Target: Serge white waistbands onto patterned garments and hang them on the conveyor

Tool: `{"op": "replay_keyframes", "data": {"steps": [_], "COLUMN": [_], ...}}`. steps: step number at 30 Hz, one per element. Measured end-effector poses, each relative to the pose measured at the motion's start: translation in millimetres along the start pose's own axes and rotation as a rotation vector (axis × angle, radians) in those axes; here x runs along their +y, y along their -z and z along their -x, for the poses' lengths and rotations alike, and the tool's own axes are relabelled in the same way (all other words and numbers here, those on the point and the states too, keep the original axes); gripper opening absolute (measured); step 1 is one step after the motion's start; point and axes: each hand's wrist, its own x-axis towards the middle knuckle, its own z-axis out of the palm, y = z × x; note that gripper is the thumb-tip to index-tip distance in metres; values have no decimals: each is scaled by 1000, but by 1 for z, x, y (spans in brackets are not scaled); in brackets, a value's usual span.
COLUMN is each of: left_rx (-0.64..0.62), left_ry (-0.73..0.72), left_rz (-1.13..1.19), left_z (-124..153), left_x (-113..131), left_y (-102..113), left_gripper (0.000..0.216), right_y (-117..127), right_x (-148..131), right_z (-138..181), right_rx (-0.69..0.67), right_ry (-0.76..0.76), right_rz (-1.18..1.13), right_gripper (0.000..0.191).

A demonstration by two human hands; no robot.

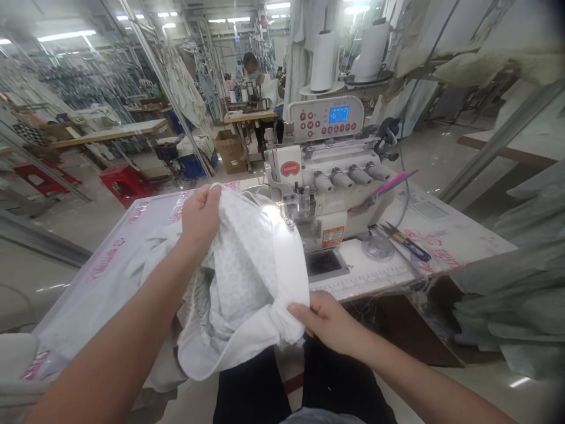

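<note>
L hand [202,215] & R hand [329,321] both gripping wht garment [245,259], faint-patterned, w/ smooth curved band [293,271] | sewing mach. [326,162] behind: red oval logo [290,169], too blurry | blue LCD [339,114] lit

pass: above ruler [366,281] | blocks: cloth [247,265] left, sewing machine [329,197] ahead, snips [409,244] right

Garment [247,253] before sewing machine [326,158]; machine and snips [415,248] on table [470,238], snips at right; thread cones [323,62] behind machine.
</note>
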Motion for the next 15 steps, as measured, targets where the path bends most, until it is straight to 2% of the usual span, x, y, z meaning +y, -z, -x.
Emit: {"op": "replay_keyframes", "data": {"steps": [3,5,6,7,10,11,15], "left_rx": [58,90,50,-48,-576,-702,-955], "left_ry": [-115,-205,-209,-169,81,153,376], "left_rz": [-115,-234,-278,-298,-195,-102,283], "left_z": [0,23,41,60,116,130,169], "left_x": [9,18,22,24,23,21,24], "left_y": [-4,-2,-1,1,5,7,24], "left_gripper": [20,18,21,23,28,29,28], "right_y": [9,15,17,19,23,24,20], "right_x": [-3,-4,-4,-4,-5,-5,-10], "right_z": [-17,-25,-29,-31,-38,-40,-37], "right_rx": [21,31,37,44,47,42,49], "right_ry": [2,18,22,22,30,35,-36], "right_rz": [-5,-15,-19,-23,-45,-68,-206], "right_gripper": [39,39,39,39,40,40,38]}}
